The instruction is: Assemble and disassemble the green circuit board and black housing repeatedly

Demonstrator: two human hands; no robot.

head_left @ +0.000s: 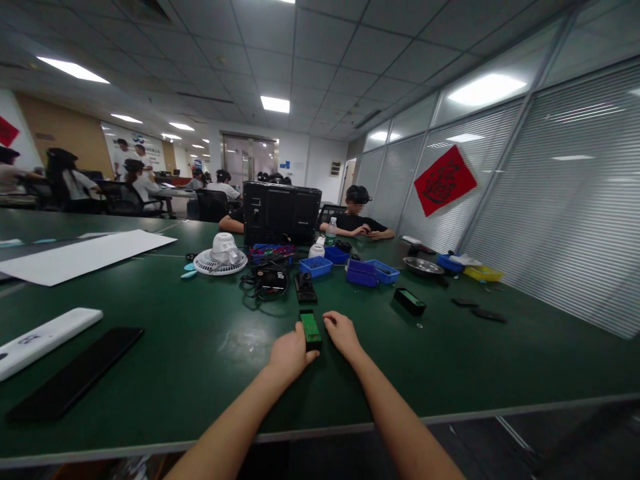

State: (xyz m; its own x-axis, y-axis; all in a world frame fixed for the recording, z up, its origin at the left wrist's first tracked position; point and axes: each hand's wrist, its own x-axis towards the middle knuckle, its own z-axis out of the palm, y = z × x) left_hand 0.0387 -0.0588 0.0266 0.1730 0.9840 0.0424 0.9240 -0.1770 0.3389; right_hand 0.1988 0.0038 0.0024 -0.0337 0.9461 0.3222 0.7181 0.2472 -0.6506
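My left hand [290, 352] is wrapped round the near left side of a small black case [315, 345] on the green table, thumb and fingers against its edges. A green circuit board [309, 325] fills the open top of that case. Just to the right, apart from the case, my right hand [341, 332] has its fingers curled together; whether a small part is between them is too small to tell. Beyond the case stands a black stand-like device [305, 288]. A second black case with a green board [410, 301] lies farther right.
Blue bins [316, 267], a cable-wrapped black device [270, 281], a white fan [221, 261] and a monitor [283, 213] stand across the table. At right are a metal bowl [423, 267] and a yellow tray [483, 274]. A person [356, 220] sits opposite. Long panels [75, 373] lie left.
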